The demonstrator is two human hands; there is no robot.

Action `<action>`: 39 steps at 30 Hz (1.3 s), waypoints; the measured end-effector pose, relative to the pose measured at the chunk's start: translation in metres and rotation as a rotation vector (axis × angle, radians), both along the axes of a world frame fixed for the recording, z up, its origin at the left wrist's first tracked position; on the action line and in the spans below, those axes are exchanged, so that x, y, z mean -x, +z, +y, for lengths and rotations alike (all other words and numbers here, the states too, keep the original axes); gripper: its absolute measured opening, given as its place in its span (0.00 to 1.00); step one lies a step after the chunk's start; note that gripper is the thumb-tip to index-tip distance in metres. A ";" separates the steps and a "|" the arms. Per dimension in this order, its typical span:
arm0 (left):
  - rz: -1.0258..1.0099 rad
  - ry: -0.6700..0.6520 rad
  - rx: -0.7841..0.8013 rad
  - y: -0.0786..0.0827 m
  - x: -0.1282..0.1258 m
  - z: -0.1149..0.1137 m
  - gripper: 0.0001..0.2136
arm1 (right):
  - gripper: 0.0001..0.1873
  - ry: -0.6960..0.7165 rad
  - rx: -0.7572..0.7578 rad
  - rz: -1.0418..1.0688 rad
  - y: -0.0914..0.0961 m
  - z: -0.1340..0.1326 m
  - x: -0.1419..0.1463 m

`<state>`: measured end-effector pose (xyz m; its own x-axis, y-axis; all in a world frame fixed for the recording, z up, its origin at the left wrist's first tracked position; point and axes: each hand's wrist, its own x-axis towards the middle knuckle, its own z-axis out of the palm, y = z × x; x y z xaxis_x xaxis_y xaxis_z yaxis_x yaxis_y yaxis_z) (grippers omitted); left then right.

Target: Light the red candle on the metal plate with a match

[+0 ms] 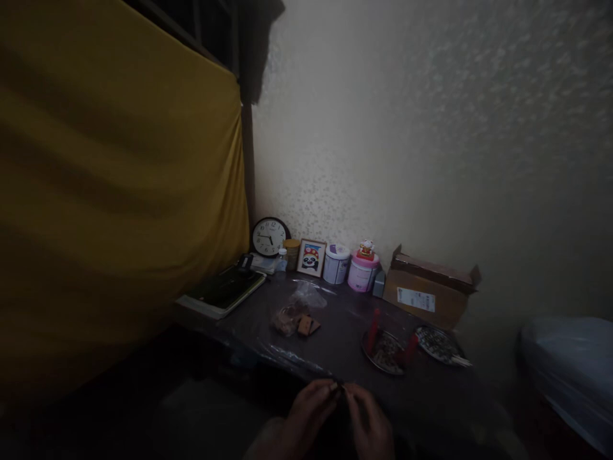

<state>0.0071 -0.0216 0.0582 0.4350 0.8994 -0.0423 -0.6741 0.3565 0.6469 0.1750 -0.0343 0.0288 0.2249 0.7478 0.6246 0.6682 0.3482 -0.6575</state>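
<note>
At the near edge of the dark table, my left hand [310, 409] and my right hand [368, 415] meet fingertip to fingertip. Both are closed in a pinch around something small and dark, too dim and tiny to name. Just beyond them to the right is a round metal plate [368, 355] with small pale and dark bits on it and two red upright pieces by its rim. A second plate [456, 356], also covered in small bits, lies behind it with pale sticks at its edge. Ahead of my left hand, small brown blocks [304, 326] lie by a clear plastic bag [309, 295].
Along the wall stand a clock [269, 237], a framed panda picture [311, 258], a white tin [336, 264], a pink tin [362, 273] with a figurine [366, 249], and an open cardboard box [426, 291]. Books [223, 291] lie at left beside a yellow curtain [119, 191].
</note>
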 end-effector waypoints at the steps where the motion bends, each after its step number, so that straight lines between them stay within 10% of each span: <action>1: 0.002 -0.007 -0.001 0.002 0.000 0.001 0.14 | 0.10 -0.002 -0.002 -0.008 0.005 0.000 0.002; 29: 0.068 0.081 0.040 0.011 -0.028 0.033 0.12 | 0.07 -0.114 -0.265 -0.059 0.059 0.000 0.008; 39: 0.054 0.070 -0.017 0.018 -0.030 0.028 0.12 | 0.15 -0.204 -0.111 0.033 0.015 0.041 -0.029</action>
<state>0.0371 0.0060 0.0762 0.3689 0.9282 -0.0481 -0.6611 0.2984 0.6884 0.2044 0.0064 0.0433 0.3860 0.6124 0.6899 0.7106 0.2795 -0.6457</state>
